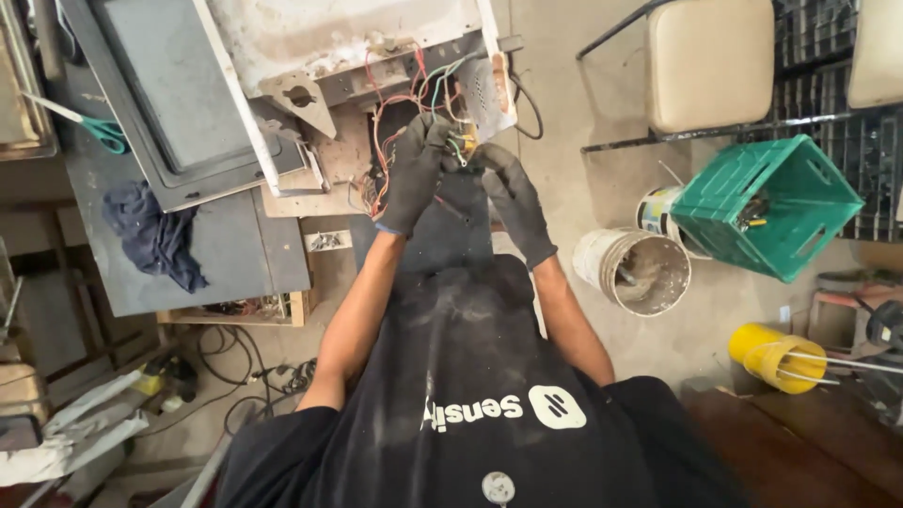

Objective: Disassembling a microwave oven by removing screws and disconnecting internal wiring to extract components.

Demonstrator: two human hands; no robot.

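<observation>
2 hands in view, both in dark work gloves, both raised ahead of the chest with forearms bare. Left hand [414, 169]: fingers curled closed around a bundle of coloured wires [406, 99], red and orange strands showing above and below the fist. Right hand [513, 193]: wrist angled inward, fingertips pressed together on the wire ends [459, 148], green and white, just beside the left fist. The 2 hands almost touch at the fingertips. The wires run up from the grips into the open back of 1 white appliance casing [348, 38], lying on 1 grey bench [226, 254].

Surroundings, counted: 1 pair of green-handled scissors [99, 130] and 1 dark blue rag [155, 235] on the bench; 2 dirty buckets [635, 268] on the floor, 1 green crate [762, 202], 1 yellow spool [776, 356], 1 cream-cushioned chair [710, 61].
</observation>
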